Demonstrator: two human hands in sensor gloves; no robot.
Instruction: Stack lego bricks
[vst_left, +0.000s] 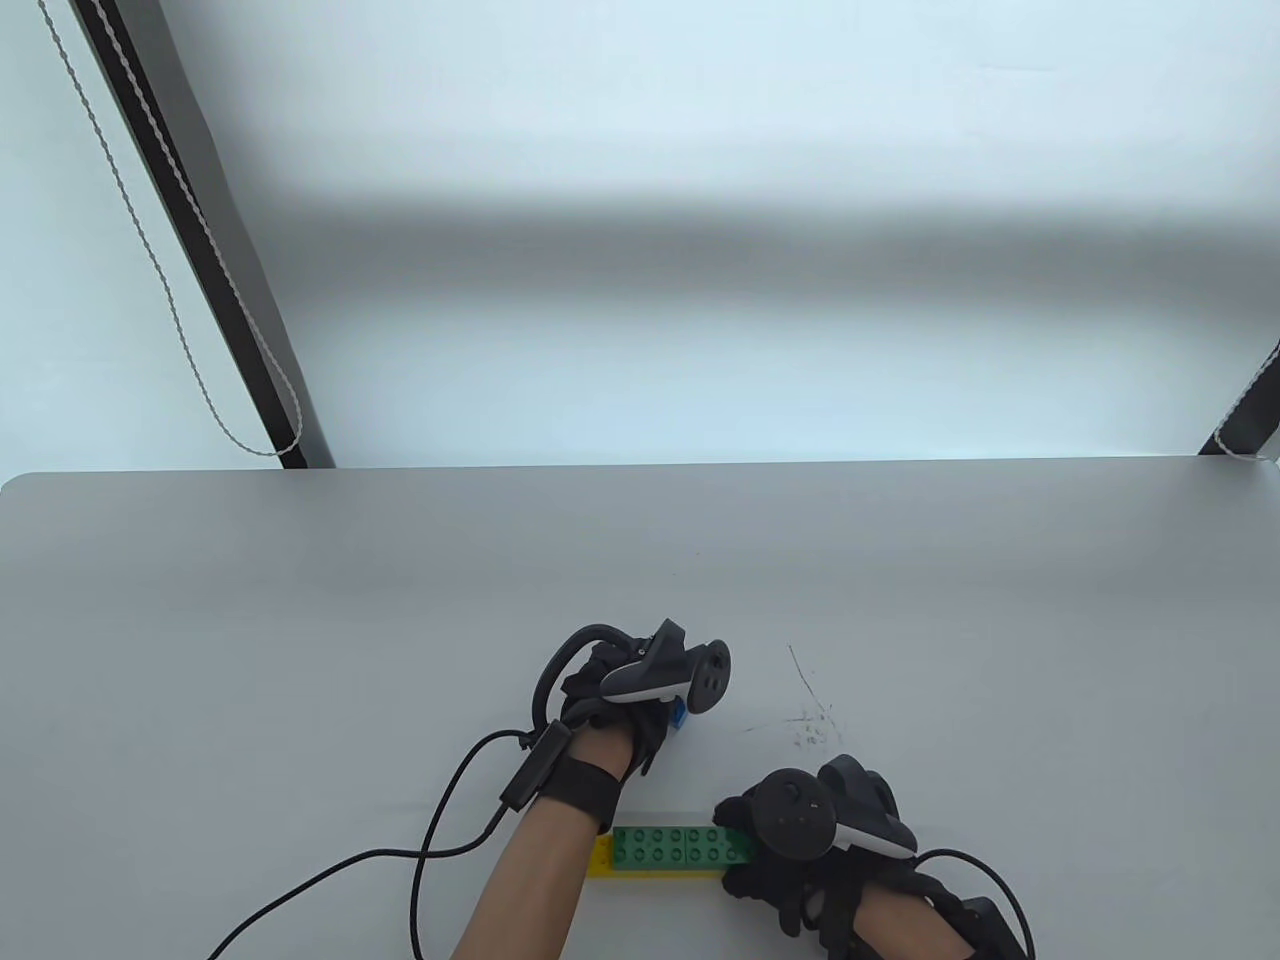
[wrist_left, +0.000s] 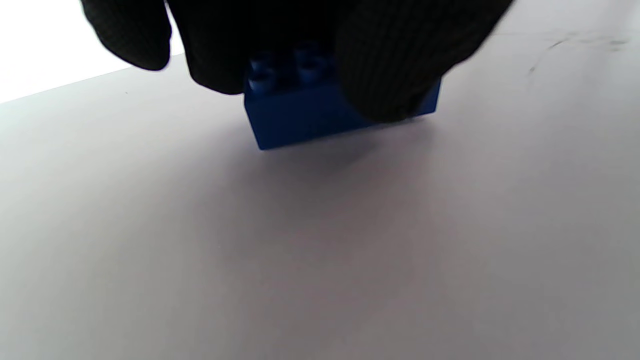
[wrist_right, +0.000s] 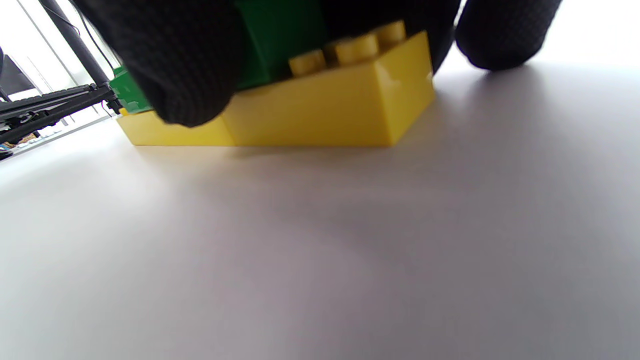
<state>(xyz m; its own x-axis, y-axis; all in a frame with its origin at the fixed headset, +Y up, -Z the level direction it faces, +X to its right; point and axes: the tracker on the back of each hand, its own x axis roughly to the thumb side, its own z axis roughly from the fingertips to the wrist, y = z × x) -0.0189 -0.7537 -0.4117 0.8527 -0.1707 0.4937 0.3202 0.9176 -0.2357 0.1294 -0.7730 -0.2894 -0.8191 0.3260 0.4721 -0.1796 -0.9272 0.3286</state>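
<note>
A long green brick (vst_left: 680, 846) sits on yellow bricks (vst_left: 604, 858) near the table's front edge. My right hand (vst_left: 770, 860) holds the right end of this stack; in the right wrist view its fingers (wrist_right: 175, 65) grip the green brick (wrist_right: 280, 35) above the yellow bricks (wrist_right: 325, 107), which rest on the table. My left hand (vst_left: 640, 715) is further back and grips a blue brick (vst_left: 679, 716), mostly hidden under the hand. In the left wrist view the fingers (wrist_left: 395, 70) pinch the blue brick (wrist_left: 305, 112), which rests on or just above the table.
The grey table (vst_left: 300, 620) spreads around both hands. Scratch marks (vst_left: 810, 710) lie just right of my left hand. A black glove cable (vst_left: 420, 860) trails from my left wrist to the front edge. A black stand leg (vst_left: 200, 230) rises behind the table at left.
</note>
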